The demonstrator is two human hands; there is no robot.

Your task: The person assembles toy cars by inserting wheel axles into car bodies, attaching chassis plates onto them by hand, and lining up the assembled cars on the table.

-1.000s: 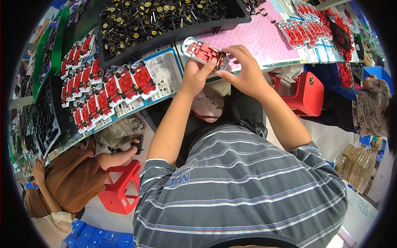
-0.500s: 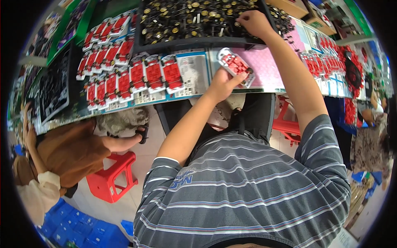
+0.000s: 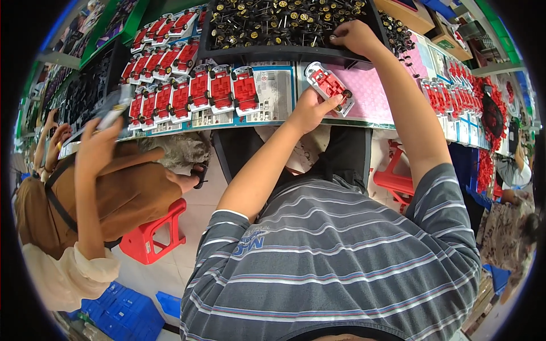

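Note:
A toy car body (image 3: 327, 84), white with a red underside facing up, rests in my left hand (image 3: 313, 111). My fingers and thumb close around its near end, where black wheels show. My right hand (image 3: 361, 40) reaches over the near right part of a black tray (image 3: 261, 55) full of small wheel axles (image 3: 284, 17) with black and yellow wheels. Its thumb and fingertips pinch together, and what lies between them is too small to make out. Left of the held car, several similar toy cars (image 3: 245, 90) lie in rows, undersides up.
At the left, a co-worker's hand (image 3: 96, 145) holds a blurred white item beside a dark tray (image 3: 79, 85) of black parts. More red and white pieces (image 3: 438, 96) lie on the right of the table. Red stools (image 3: 148, 236) stand below the table.
My right hand has shifted slightly right and down over the wheel axles, its fingertips still together. The co-worker's arm has come up at the left with an item. The view has shifted a little.

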